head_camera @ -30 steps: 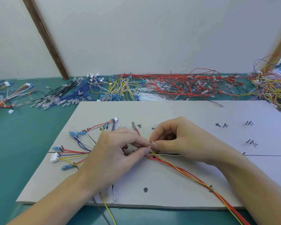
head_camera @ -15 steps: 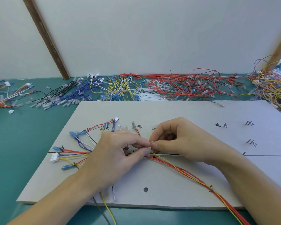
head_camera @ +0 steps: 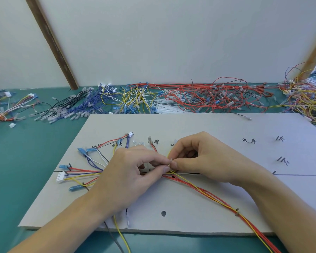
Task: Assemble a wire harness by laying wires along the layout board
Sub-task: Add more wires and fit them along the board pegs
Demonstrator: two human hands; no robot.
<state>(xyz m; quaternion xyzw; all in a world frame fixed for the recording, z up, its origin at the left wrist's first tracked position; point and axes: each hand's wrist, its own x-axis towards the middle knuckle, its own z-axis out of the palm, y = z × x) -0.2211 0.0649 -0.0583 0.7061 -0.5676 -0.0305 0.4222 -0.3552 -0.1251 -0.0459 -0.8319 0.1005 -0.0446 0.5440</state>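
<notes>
Almost nothing different from a second ago: same pinch, same place, only slight fingertip fidgeting. Suggests a fiddly step in hand, likely seating or tying a small clear piece (head_camera: 170, 159) at the trunk, rather than laying a fresh wire; exact nature of that piece too small to tell.

Left hand (head_camera: 133, 172) palm-down over the middle of the layout board (head_camera: 217, 128), thumb and forefinger curled and pinching at the wire bundle (head_camera: 199, 189) where it meets the drawn black line. Right hand (head_camera: 204, 157) mirrored against it, fingertips touching those of the left, fingers curled, pinching the same spot, a yellow wire (head_camera: 215, 201) running out from under the thumb. Both forearms entering from the near edge, wrists resting low on the board.

Harness partly laid: branches fanned to the left, ending in blue terminals (head_camera: 81, 150) and a white connector (head_camera: 61, 176); red and yellow trunk trailing off the near right edge past a pair of guide pins (head_camera: 236, 212). Right-hand pegs (head_camera: 278, 158) bare, so plenty of routing judged left. Spare wire stock (head_camera: 199, 99) heaped along the back of the green surface (head_camera: 26, 161).
</notes>
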